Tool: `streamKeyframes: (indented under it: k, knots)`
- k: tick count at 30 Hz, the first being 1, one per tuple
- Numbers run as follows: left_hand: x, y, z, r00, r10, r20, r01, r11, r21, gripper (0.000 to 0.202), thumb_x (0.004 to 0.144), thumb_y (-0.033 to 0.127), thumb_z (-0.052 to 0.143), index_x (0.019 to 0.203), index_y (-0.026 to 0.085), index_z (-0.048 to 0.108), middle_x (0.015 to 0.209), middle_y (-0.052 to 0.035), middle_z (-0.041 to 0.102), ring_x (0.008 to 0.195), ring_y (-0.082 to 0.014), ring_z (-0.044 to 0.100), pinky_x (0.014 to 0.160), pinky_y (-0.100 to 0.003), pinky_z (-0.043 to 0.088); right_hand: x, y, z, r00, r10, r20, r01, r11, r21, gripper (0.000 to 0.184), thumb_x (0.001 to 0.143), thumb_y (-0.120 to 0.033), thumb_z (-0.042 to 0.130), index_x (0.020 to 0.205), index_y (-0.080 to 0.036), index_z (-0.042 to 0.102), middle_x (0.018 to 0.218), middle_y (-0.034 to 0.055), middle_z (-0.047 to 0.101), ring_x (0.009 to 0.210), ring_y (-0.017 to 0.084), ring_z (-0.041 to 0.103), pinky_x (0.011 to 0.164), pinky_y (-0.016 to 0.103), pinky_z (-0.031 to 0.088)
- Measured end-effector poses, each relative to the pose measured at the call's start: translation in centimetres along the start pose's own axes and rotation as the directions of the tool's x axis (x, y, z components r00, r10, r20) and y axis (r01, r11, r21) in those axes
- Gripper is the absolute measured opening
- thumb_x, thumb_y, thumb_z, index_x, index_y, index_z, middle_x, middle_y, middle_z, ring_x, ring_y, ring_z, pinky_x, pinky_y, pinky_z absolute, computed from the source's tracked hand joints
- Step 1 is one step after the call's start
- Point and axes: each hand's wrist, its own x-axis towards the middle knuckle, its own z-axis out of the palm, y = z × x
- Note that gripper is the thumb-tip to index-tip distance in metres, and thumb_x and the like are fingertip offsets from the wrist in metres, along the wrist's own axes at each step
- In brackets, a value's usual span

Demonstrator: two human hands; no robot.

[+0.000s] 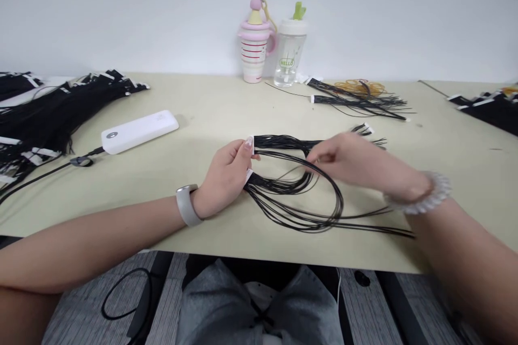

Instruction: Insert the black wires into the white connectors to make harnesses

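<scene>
My left hand [226,175] is closed on the white-tagged ends of a bundle of thin black cords [307,210], pinching them between thumb and fingers near the table's middle. The cords curve in a loop to the right and trail toward the front edge. My right hand [350,161] hovers over the upper run of the cords, fingers curled in a pinch at the strands; it is slightly blurred. A grey band sits on my left wrist and a clear coiled band on my right wrist.
A white power bank [140,131] with a black cable lies left of centre. Large piles of black cords [44,113] fill the far left. Two bottles [256,43] stand at the wall, with more cords and rubber bands [360,98] beside them. Another cord pile [491,108] lies far right.
</scene>
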Motion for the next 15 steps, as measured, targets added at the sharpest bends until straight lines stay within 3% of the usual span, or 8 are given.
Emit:
streamKeyframes:
  k: [1, 3, 6, 8, 10, 12, 14, 15]
  knots:
    - [0.0, 0.0, 0.0, 1.0, -0.002, -0.003, 0.002, 1.0, 0.0, 0.044, 0.087, 0.049, 0.032, 0.061, 0.015, 0.046, 0.052, 0.0005, 0.042, 0.062, -0.0107, 0.049, 0.055, -0.021, 0.036, 0.1, 0.7, -0.9, 0.991, 0.1, -0.087, -0.098, 0.995, 0.035, 0.014, 0.07, -0.025, 0.059, 0.06, -0.015, 0.064, 0.049, -0.0022, 0.053, 0.045, 0.005, 0.042, 0.045, 0.019, 0.032]
    - [0.0, -0.1, 0.0, 1.0, -0.007, -0.005, 0.007, 1.0, 0.003, 0.045, 0.086, 0.049, 0.032, 0.061, 0.015, 0.046, 0.052, 0.0003, 0.042, 0.061, -0.0107, 0.049, 0.053, -0.021, 0.035, 0.4, 1.9, -2.2, 0.907, 0.231, -0.352, -0.158, 0.961, 0.225, 0.013, 0.069, -0.023, 0.061, 0.074, -0.013, 0.066, 0.062, 0.0036, 0.06, 0.053, 0.008, 0.052, 0.05, 0.022, 0.039]
    - [0.0, -0.1, 0.0, 1.0, -0.005, 0.004, 0.005, 1.0, 0.0, 0.045, 0.087, 0.049, 0.032, 0.06, 0.015, 0.047, 0.053, 0.0002, 0.043, 0.06, -0.0105, 0.048, 0.052, -0.021, 0.034, 0.9, 3.1, -3.2, 0.701, 0.344, -0.625, 0.144, 0.79, 0.596, 0.027, 0.074, -0.013, 0.054, 0.099, -0.008, 0.06, 0.096, 0.0135, 0.061, 0.082, 0.014, 0.059, 0.067, 0.026, 0.046]
    - [0.0, -0.1, 0.1, 1.0, 0.004, 0.022, -0.004, 1.0, -0.016, 0.045, 0.087, 0.049, 0.031, 0.06, 0.015, 0.046, 0.052, 0.0006, 0.042, 0.059, -0.0102, 0.047, 0.053, -0.022, 0.035, 1.1, 3.2, -3.5, 0.649, 0.431, -0.627, 0.301, 0.611, 0.732, 0.03, 0.079, -0.012, 0.047, 0.108, -0.008, 0.055, 0.107, 0.0147, 0.056, 0.088, 0.011, 0.058, 0.071, 0.024, 0.045]
    - [0.0, -0.1, 0.2, 0.999, 0.018, 0.043, -0.016, 0.999, -0.034, 0.044, 0.087, 0.048, 0.031, 0.06, 0.016, 0.044, 0.051, 0.0012, 0.041, 0.058, -0.0098, 0.046, 0.055, -0.022, 0.036, 1.1, 2.4, -3.3, 0.633, 0.507, -0.585, 0.303, 0.533, 0.79, 0.029, 0.08, -0.012, 0.046, 0.108, -0.01, 0.055, 0.096, 0.0106, 0.058, 0.07, 0.006, 0.056, 0.059, 0.02, 0.043]
    - [0.0, 0.0, 0.2, 0.998, 0.031, 0.053, -0.028, 0.999, -0.046, 0.044, 0.088, 0.046, 0.03, 0.059, 0.016, 0.041, 0.051, 0.0012, 0.041, 0.058, -0.0093, 0.045, 0.057, -0.021, 0.037, 0.7, 1.0, -2.6, 0.64, 0.483, -0.597, 0.249, 0.604, 0.757, 0.034, 0.078, -0.01, 0.05, 0.111, -0.015, 0.055, 0.076, 0.0029, 0.058, 0.047, 0.003, 0.043, 0.043, 0.019, 0.034]
    - [-0.1, 0.1, 0.3, 0.998, 0.04, 0.048, -0.037, 0.998, -0.055, 0.043, 0.088, 0.044, 0.03, 0.058, 0.015, 0.04, 0.052, 0.001, 0.042, 0.059, -0.0089, 0.046, 0.058, -0.021, 0.038, 0.3, -0.7, -1.3, 0.717, 0.314, -0.622, 0.203, 0.76, 0.617, 0.038, 0.075, -0.011, 0.055, 0.112, -0.021, 0.055, 0.064, -0.0018, 0.057, 0.04, 0.004, 0.038, 0.038, 0.02, 0.029]
    - [-0.2, 0.2, 0.3, 0.998, 0.04, 0.045, -0.037, 0.998, -0.057, 0.043, 0.089, 0.044, 0.03, 0.058, 0.015, 0.039, 0.053, 0.0009, 0.043, 0.059, -0.0086, 0.045, 0.058, -0.02, 0.037, 0.1, -1.5, -0.5, 0.788, 0.195, -0.584, 0.185, 0.83, 0.526, 0.03, 0.074, -0.014, 0.057, 0.103, -0.02, 0.06, 0.065, -0.0013, 0.058, 0.041, 0.005, 0.041, 0.038, 0.02, 0.031]
